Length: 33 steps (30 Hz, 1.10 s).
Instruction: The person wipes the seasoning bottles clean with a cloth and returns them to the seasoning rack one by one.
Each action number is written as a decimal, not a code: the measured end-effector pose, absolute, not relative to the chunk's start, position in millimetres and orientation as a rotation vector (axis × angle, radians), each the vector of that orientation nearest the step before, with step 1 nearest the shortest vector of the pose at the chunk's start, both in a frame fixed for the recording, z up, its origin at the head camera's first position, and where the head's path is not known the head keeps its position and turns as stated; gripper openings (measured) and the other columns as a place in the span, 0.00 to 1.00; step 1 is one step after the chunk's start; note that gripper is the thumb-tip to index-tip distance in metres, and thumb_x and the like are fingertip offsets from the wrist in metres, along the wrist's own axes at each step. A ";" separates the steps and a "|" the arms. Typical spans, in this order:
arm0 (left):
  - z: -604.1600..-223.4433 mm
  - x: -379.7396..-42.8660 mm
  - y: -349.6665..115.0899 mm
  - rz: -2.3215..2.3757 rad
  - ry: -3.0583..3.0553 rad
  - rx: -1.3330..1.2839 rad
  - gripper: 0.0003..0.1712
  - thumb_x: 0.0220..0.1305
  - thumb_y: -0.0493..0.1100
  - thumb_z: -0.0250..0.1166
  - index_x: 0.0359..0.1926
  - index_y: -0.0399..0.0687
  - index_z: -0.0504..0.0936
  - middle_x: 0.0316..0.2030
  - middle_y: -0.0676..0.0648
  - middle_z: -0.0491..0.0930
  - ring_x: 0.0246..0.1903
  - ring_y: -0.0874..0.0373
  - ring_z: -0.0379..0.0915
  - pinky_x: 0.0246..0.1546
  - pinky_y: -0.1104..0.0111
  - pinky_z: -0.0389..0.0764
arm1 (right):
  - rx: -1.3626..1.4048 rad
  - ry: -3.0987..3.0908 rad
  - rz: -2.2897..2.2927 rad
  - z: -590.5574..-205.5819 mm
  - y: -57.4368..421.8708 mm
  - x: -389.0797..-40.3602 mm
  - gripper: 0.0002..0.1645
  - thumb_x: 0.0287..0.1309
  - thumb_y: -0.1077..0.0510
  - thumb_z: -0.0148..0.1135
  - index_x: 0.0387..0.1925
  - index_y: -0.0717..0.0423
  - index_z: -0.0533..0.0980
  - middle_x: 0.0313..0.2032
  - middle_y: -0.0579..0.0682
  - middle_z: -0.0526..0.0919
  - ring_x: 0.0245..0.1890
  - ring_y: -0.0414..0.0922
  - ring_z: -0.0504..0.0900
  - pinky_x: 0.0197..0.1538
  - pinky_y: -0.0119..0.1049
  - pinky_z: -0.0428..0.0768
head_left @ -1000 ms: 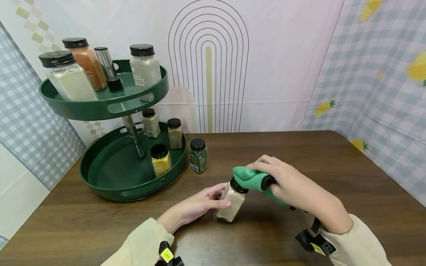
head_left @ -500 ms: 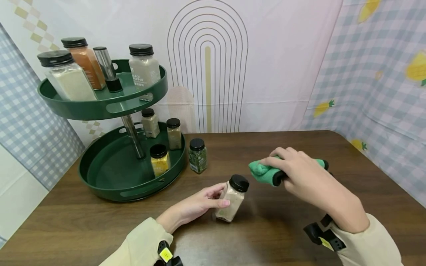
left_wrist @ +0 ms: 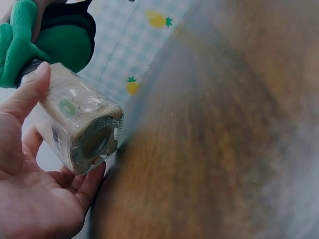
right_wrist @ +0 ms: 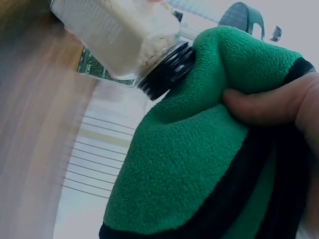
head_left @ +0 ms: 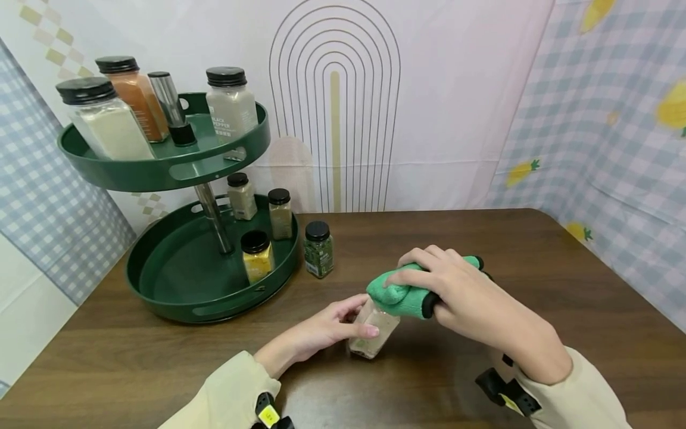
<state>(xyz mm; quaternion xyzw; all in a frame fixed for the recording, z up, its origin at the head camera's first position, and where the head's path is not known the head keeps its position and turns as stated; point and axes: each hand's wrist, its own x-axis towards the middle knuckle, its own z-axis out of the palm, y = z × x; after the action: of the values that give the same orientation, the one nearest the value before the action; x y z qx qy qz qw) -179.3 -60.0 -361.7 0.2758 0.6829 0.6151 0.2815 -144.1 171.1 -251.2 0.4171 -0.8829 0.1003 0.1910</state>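
A square glass spice jar (head_left: 375,330) of pale powder leans to the right just above the table. My left hand (head_left: 327,328) grips its body, thumb across the near face; the left wrist view shows the jar's clear base (left_wrist: 97,142). In my right hand (head_left: 455,292) is a folded green cloth (head_left: 402,295) with black edging, held over the jar's top. From the head the cloth covers the lid, while the right wrist view shows the black lid (right_wrist: 167,69) against the cloth. My right thumb (right_wrist: 264,107) presses into the fabric.
On the left stands a two-tier green turntable rack (head_left: 214,311). Large jars and a silver cylinder (head_left: 171,107) sit on its upper tier, small jars on the lower. A jar of green herbs (head_left: 318,250) stands on the wooden table (head_left: 482,238) beside it. Curtains hang behind.
My right hand lifted the cloth away to the right, baring the black lid, then brought it back left onto the jar's top. My left hand and the jar stayed nearly still.
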 end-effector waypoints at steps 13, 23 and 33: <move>-358.9 -175.5 -59.3 1.434 1.990 0.870 0.32 0.55 0.55 0.66 0.61 0.65 0.69 0.45 0.53 0.70 0.46 0.61 0.65 0.44 0.68 0.71 | 1.057 -2.762 0.067 -264.9 176.2 -158.9 0.35 0.38 0.78 0.53 0.44 0.41 0.79 0.42 0.47 0.77 0.43 0.51 0.74 0.40 0.45 0.70; -364.7 -181.1 -61.9 1.645 1.750 0.724 0.32 0.60 0.48 0.62 0.65 0.52 0.65 0.49 0.48 0.73 0.48 0.61 0.70 0.50 0.67 0.72 | 0.886 -2.683 0.201 -262.2 182.9 -159.3 0.35 0.41 0.77 0.51 0.49 0.46 0.77 0.43 0.49 0.77 0.43 0.51 0.74 0.42 0.46 0.70; -365.5 -180.6 -65.2 1.673 1.705 0.667 0.30 0.62 0.45 0.60 0.65 0.50 0.65 0.52 0.48 0.73 0.50 0.60 0.69 0.52 0.67 0.70 | 1.164 -2.546 0.416 -254.2 168.2 -142.8 0.41 0.39 0.80 0.44 0.46 0.35 0.76 0.44 0.37 0.74 0.45 0.39 0.72 0.39 0.35 0.69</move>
<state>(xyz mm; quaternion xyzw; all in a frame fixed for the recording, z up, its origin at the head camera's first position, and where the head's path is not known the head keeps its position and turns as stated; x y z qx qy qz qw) -180.6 -65.2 -365.5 0.2543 0.6503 0.6380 0.3247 -142.8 168.2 -254.2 0.4061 -0.8887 0.1454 0.1551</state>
